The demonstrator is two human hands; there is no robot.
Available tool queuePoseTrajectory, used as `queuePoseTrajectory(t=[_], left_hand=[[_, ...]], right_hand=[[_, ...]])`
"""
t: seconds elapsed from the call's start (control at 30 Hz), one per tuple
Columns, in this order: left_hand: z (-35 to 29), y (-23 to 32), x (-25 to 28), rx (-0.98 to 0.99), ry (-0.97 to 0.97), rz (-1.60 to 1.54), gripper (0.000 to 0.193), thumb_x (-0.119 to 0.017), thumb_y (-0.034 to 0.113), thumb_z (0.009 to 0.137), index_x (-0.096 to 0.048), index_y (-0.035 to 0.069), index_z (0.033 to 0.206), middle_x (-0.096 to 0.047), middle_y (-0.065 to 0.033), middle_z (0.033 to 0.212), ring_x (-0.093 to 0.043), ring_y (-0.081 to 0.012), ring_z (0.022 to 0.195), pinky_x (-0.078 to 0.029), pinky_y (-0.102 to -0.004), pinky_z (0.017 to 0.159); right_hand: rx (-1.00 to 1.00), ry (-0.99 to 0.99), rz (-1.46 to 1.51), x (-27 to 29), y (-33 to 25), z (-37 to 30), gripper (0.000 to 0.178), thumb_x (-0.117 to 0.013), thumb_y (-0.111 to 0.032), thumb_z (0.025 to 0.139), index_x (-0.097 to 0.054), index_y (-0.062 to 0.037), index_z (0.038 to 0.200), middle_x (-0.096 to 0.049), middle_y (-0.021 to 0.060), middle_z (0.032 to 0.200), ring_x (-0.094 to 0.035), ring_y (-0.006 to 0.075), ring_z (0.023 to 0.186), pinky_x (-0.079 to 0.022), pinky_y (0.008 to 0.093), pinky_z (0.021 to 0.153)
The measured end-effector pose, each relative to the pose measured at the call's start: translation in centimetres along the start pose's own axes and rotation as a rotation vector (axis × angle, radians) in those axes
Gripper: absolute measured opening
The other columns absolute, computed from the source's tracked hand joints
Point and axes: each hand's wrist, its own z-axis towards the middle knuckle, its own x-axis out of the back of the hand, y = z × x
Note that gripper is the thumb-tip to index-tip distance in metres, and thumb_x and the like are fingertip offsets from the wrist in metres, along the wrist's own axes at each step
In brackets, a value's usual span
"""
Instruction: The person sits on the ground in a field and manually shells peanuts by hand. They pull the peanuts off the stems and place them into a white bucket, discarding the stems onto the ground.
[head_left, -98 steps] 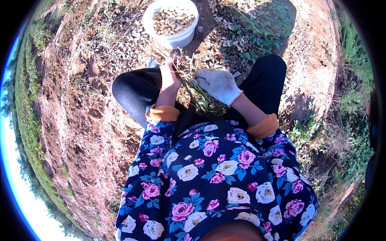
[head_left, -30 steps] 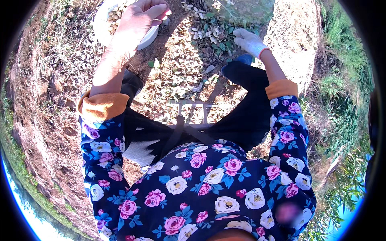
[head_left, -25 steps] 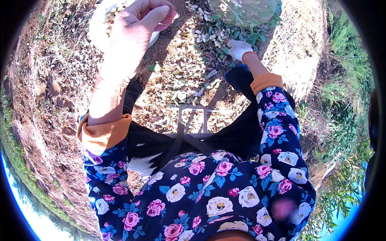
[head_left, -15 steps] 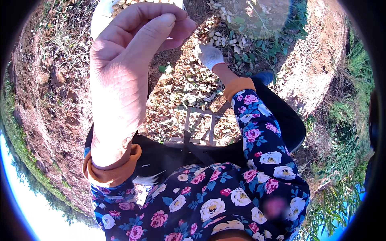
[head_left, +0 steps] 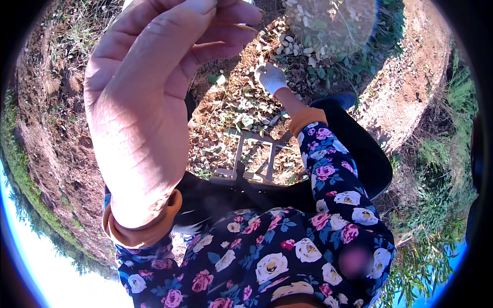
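My bare left hand (head_left: 149,87) is raised very close in front of me, palm side showing. Its thumb and forefinger press together at the picture's top edge, the other fingers curl loosely, and anything between the tips is cut off or too small to make out. Farther down, my right hand (head_left: 271,79) wears a white knit glove and hovers at or touches the leaf-strewn ground beside a pile of pale peanuts (head_left: 292,47). The gloved fingers look curled; their tips and whatever they hold are hidden.
A metal frame (head_left: 269,154) lies low between my legs. Green plants (head_left: 334,61) and a dark blue shoe (head_left: 343,99) are beyond my right forearm. A white container (head_left: 127,4) is mostly hidden behind my left hand. Bare soil and dry stalks spread on both sides.
My left hand has come up and closer, so its fingertips meet the top edge and cover more of the white container. My gloved right hand has shifted slightly down and right in view.
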Motion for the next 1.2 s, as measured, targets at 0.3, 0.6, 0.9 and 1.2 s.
queuePoseTrajectory(t=[0.3, 0.6, 0.9, 1.2], left_hand=[[-6.6, -5.5, -7.3, 0.294, -0.505, 0.332, 0.010, -0.052, 0.010, 0.083, -0.050, 0.002, 0.089, -0.054, -0.0111, 0.082, -0.056, -0.0247, 0.081, -0.044, -0.0343, 0.071], [-9.4, -7.1, -8.5, 0.088, -0.577, 0.553, 0.011, -0.053, 0.012, 0.080, -0.050, 0.002, 0.084, -0.053, -0.0124, 0.077, -0.054, -0.0299, 0.076, -0.042, -0.0401, 0.067], [-11.0, -8.0, -9.7, -0.114, -0.714, 0.738, 0.017, -0.058, 0.015, 0.075, -0.052, 0.002, 0.084, -0.055, -0.0122, 0.079, -0.057, -0.0282, 0.077, -0.044, -0.0386, 0.069], [-11.2, -6.9, -9.7, -0.148, -0.836, 0.781, 0.020, -0.058, 0.016, 0.074, -0.053, 0.002, 0.088, -0.055, -0.0103, 0.082, -0.056, -0.0252, 0.082, -0.043, -0.0359, 0.074]], right_hand=[[-0.354, 0.043, 0.053, -4.7, -2.2, 2.6, 0.033, -0.057, -0.033, 0.074, -0.066, -0.0042, 0.087, -0.064, 0.0168, 0.089, -0.062, 0.0316, 0.084, -0.048, 0.0388, 0.075], [-0.387, 0.185, 0.754, -6.7, 2.8, -0.7, 0.029, -0.065, -0.025, 0.077, -0.058, -0.0003, 0.090, -0.063, 0.0134, 0.088, -0.060, 0.0252, 0.081, -0.046, 0.0363, 0.074], [0.233, 0.307, 1.722, 8.2, -9.8, -9.0, 0.015, -0.057, -0.010, 0.084, -0.049, 0.0001, 0.092, -0.056, 0.0079, 0.076, -0.055, 0.0132, 0.059, -0.054, 0.0270, 0.055], [0.149, 0.326, 1.000, 12.5, -8.2, -5.1, 0.023, -0.054, -0.016, 0.084, -0.053, -0.0002, 0.100, -0.060, 0.0135, 0.091, -0.062, 0.0198, 0.080, -0.055, 0.0294, 0.063]])
